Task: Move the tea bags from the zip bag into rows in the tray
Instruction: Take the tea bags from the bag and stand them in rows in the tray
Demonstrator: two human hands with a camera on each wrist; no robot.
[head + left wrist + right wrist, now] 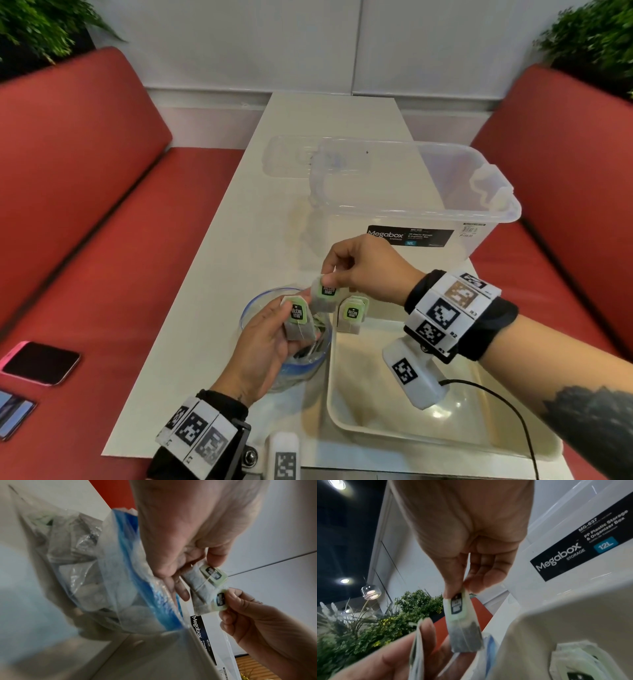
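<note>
Two tea bags are held above the mouth of the zip bag, which is propped open on the worktop just left of the tray. One tea bag is gripped in the left hand, whose fingers are curled round both it and the bag's blue-striped rim. A second tea bag is pinched by its top edge, at the green tag, between thumb and forefinger of the right hand, the remaining fingers being folded in.

A few more tea bags are stood upright against the far left corner of the tray, where a first row appears to have been started; many others can be seen through the clear plastic in the left wrist view.

Each sachet is judged to be very light, soft and easily crushed, with thin paper that could be torn if squeezed or snagged on the zip strip. The stapled tag end is thought the best place to be taken hold of, since it is stiffer and keeps the pouch hanging straight. String loops may be caught on neighbouring bags, so a slow lift is advised.

A clear storage box is stood behind the tray, and a phone is lying on the red seat.
</note>
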